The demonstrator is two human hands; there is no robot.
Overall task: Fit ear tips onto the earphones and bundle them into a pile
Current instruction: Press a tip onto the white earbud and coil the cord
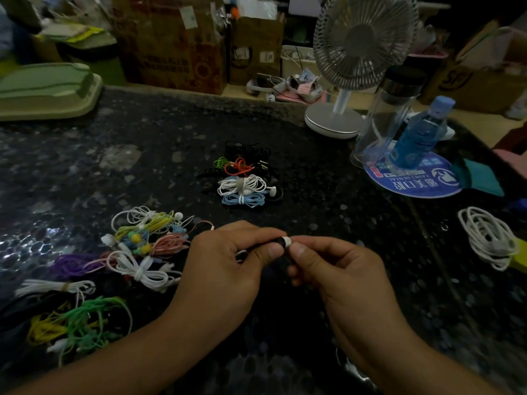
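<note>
Table (299,178): dark, speckled, glossy.
Loose earphones (134,252): tangled heap at left — white, pink, yellow, green, purple cords.
Bundled pile (242,175): tied coils mid-table, well apart from the heap — black, orange, white, pale blue.
Left hand (228,260): fingers curled, thumb and forefinger pinching a dark earbud (278,242).
Right hand (333,266): fingertips gripping the white ear tip (286,240) at the bud's end, above the table's near middle.
</note>
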